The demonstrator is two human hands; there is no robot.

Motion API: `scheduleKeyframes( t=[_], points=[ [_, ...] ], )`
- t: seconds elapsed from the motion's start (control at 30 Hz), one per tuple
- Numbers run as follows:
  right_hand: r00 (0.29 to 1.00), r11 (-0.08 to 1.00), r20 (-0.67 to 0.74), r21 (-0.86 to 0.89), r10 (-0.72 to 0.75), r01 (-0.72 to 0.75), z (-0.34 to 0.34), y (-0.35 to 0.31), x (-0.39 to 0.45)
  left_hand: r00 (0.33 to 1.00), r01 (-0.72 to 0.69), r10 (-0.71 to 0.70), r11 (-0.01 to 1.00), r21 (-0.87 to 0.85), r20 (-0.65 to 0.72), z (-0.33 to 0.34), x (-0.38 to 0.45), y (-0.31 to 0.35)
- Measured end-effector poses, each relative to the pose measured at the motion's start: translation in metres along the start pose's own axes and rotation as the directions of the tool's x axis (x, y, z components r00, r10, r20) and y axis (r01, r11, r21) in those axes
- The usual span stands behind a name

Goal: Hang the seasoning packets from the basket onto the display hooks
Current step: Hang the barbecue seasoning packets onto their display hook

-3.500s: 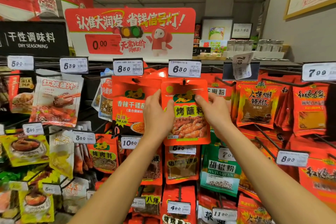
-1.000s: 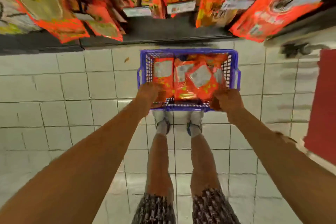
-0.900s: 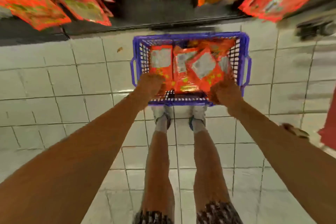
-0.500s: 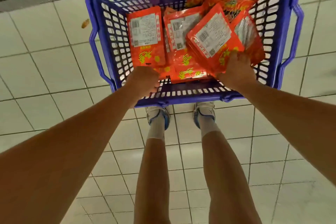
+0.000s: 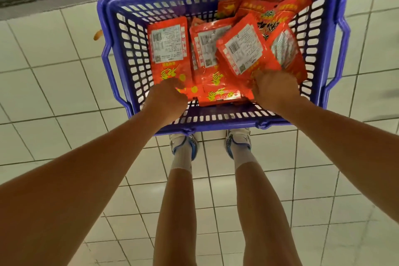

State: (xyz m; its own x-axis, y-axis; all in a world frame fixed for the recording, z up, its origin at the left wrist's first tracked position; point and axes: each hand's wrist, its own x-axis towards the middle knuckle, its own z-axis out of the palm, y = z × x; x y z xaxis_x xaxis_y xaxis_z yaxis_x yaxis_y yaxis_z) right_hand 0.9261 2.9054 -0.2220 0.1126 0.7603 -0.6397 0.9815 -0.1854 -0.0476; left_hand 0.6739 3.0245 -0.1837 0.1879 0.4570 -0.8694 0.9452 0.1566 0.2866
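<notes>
Head view: left hand (image 5: 167,96) and right hand (image 5: 274,88) pinch packets' (image 5: 170,49) near edges inside basket (image 5: 129,49).

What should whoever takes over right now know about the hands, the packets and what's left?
Left hand: down in the blue basket, fingers on the lower edge of the leftmost packet; grip not clear.
Right hand: holds the lower edge of the tilted packet.
The basket stands on the tiled floor, several red packets in it, mostly label side up.
Left: lift a packet, hang it on a hook, repeat. Hooks are out of view.
</notes>
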Motion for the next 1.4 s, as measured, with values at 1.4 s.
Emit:
scheduleKeyframes(
  t=[1.4],
  points=[
    [0.967, 0.926, -0.166, 0.294, -0.194, 0.236, 0.001, 0.046, -0.029, 0.965, -0.07, 0.062, 0.997, -0.022, -0.253, -0.005, -0.012, 0.029]
  ],
)
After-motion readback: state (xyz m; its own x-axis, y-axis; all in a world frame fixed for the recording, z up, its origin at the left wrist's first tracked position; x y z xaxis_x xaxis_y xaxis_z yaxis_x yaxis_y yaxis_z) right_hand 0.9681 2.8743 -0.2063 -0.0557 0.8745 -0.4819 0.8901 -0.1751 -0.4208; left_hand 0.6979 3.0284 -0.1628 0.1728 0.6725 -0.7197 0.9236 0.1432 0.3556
